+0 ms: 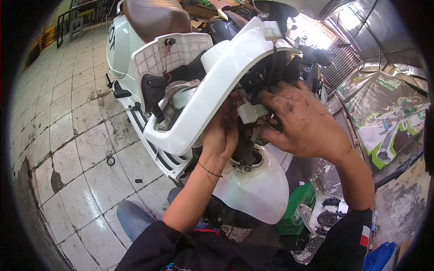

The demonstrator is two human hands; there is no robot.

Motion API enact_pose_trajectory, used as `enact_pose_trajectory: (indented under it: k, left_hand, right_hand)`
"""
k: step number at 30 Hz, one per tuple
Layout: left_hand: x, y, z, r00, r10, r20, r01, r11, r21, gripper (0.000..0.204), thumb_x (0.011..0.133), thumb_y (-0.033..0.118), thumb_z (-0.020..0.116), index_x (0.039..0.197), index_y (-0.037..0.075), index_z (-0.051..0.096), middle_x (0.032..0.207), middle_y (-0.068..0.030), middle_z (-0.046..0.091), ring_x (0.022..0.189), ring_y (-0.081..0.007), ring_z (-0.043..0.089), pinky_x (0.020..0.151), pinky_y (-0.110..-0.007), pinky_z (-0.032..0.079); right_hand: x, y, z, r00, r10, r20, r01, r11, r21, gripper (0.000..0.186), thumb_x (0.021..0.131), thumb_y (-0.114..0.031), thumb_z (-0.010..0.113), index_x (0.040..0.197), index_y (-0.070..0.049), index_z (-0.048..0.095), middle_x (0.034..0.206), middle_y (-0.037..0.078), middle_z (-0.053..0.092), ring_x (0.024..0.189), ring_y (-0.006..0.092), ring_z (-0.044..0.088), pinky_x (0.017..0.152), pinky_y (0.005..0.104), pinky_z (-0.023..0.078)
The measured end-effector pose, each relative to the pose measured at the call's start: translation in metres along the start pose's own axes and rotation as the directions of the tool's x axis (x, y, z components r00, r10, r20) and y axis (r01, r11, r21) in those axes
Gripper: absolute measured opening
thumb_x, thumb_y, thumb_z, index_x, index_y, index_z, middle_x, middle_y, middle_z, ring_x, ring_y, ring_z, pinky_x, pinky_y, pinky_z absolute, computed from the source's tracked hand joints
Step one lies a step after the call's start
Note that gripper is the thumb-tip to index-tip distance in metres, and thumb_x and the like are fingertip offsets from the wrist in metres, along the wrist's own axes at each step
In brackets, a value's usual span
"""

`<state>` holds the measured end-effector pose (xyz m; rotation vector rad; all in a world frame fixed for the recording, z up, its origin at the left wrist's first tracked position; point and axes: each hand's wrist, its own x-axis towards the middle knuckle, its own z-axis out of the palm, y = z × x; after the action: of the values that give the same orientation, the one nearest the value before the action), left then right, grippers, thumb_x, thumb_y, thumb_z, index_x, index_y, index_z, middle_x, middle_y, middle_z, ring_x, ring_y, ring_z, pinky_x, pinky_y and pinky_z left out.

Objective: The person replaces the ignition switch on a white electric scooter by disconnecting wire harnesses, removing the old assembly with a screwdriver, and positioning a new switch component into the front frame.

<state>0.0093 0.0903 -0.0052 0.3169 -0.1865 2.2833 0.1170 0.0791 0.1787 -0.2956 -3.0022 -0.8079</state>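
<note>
A white scooter (216, 86) stands in front of me with its front bodywork opened. A white plastic connector (251, 112) with wires sits inside the open front frame. My right hand (305, 119) is curled around the connector's right end, thumb below and fingers above; some fingertips are lost among dark wiring. From below, my left hand (220, 132) reaches in behind the white curved panel (205, 106). Its fingers are hidden by the panel and shadow, close to the connector's left side. Beneath both hands is the white front fender (255, 192).
On the tiled floor at left lie a black ring (110, 161) and a small black piece (139, 181). A green box (298, 212) and loose white parts are at lower right. Printed plastic sheeting (389, 113) lines the right side. Another motorcycle (224, 29) stands behind.
</note>
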Motion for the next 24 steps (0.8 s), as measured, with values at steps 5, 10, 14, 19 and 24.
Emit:
enact_pose_trajectory:
  k: [5,10,14,19,24]
  left_hand:
    - [0.004,0.012,0.012,0.994,-0.088,0.057,0.088,0.996,-0.006,0.041,0.092,0.038,0.054,0.120,0.009,0.049,0.112,-0.0068,0.057,0.102,-0.0214,0.055,0.098,-0.038,0.042]
    - [0.014,0.008,-0.001,0.955,-0.284,0.084,0.282,0.959,0.031,0.051,0.092,0.052,0.046,0.119,0.009,0.048,0.113,-0.0083,0.056,0.101,-0.0224,0.056,0.092,-0.039,0.046]
    - [0.022,0.011,-0.001,0.928,-0.285,0.238,0.311,0.947,-0.076,0.052,0.094,0.052,0.041,0.121,0.007,0.049,0.110,-0.0092,0.057,0.097,-0.0234,0.058,0.091,-0.041,0.047]
    - [0.027,0.002,-0.005,0.937,-0.263,0.231,0.261,0.965,0.036,0.049,0.096,0.047,0.040,0.120,0.006,0.051,0.108,-0.0090,0.059,0.096,-0.0226,0.059,0.094,-0.041,0.045]
    - [0.030,-0.004,-0.009,0.916,-0.210,0.343,0.304,0.919,-0.250,0.058,0.094,0.054,0.037,0.124,0.006,0.048,0.115,-0.0138,0.056,0.104,-0.0275,0.057,0.093,-0.044,0.046]
  right_hand:
    - [-0.003,0.002,0.008,0.997,0.037,-0.072,-0.037,0.999,0.005,0.055,0.078,-0.037,0.066,0.119,-0.003,0.053,0.109,0.017,0.057,0.109,0.0333,0.052,0.102,0.0496,0.032]
    - [0.002,-0.003,0.001,1.000,0.001,0.008,-0.001,1.000,-0.022,0.050,0.077,-0.035,0.066,0.116,-0.005,0.057,0.108,0.014,0.059,0.110,0.0307,0.053,0.103,0.0471,0.031]
    - [0.006,-0.006,0.001,0.999,-0.021,0.050,0.025,0.997,-0.074,0.047,0.076,-0.032,0.067,0.114,-0.005,0.059,0.107,0.012,0.060,0.110,0.0284,0.053,0.103,0.0454,0.031]
    - [-0.001,-0.002,0.004,0.998,-0.056,-0.028,0.054,0.997,-0.053,0.044,0.074,-0.031,0.068,0.111,-0.008,0.062,0.107,0.011,0.060,0.108,0.0266,0.054,0.102,0.0445,0.032]
    - [-0.016,-0.015,-0.013,0.997,-0.007,-0.076,-0.003,0.992,-0.125,0.037,0.072,-0.025,0.071,0.105,-0.010,0.064,0.104,0.011,0.060,0.106,0.0257,0.055,0.099,0.0429,0.036]
